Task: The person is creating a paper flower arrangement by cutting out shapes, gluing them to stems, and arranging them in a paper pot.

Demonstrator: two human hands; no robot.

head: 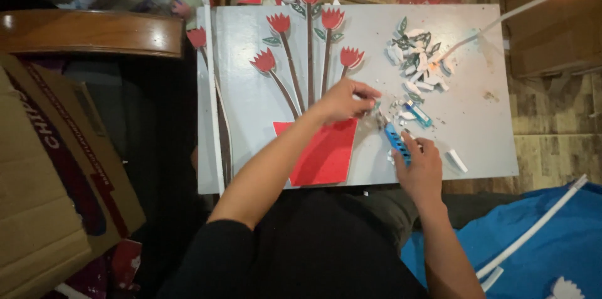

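From the head view, the left hand (343, 99) pinches a small piece, too small to identify, just above the red pot (323, 151) on the grey board (483, 123), while the right hand (419, 170) grips blue-handled nippers (395, 139) near the heap of white and green tile chips (417, 60).

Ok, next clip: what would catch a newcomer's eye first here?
The red tulips on dark stems rising from a red pot, laid out on the pale board. Next, the two hands at the board's middle: the left hand pinches a small piece, the right hand holds blue-handled nippers. White and green shards lie upper right.
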